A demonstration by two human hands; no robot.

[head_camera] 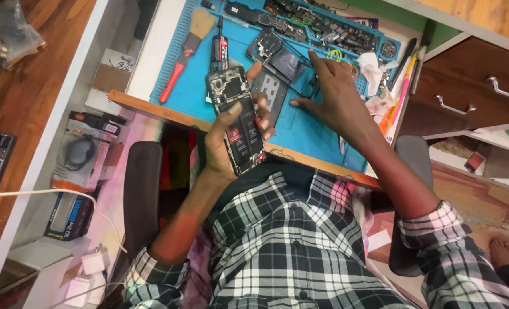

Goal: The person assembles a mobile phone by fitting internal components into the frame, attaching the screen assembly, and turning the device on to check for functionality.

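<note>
Left hand (227, 144) gripping opened phone (236, 119) above desk edge, back cover off. Right hand (333, 91) spread, fingertips pressing on blue mat (300, 134). Beyond, mat's tray compartments (323, 28) packed with phone parts; brush (187, 51) lying left.

Opened black phone (236, 117) with its back cover off: glossy plastic and metal parts exposed. Blue work mat (300, 134): matt, rubbery, ridged at the edge. Brown desk edge (151, 109): smooth wood; checked shirt (289, 240): soft woven cloth.
</note>
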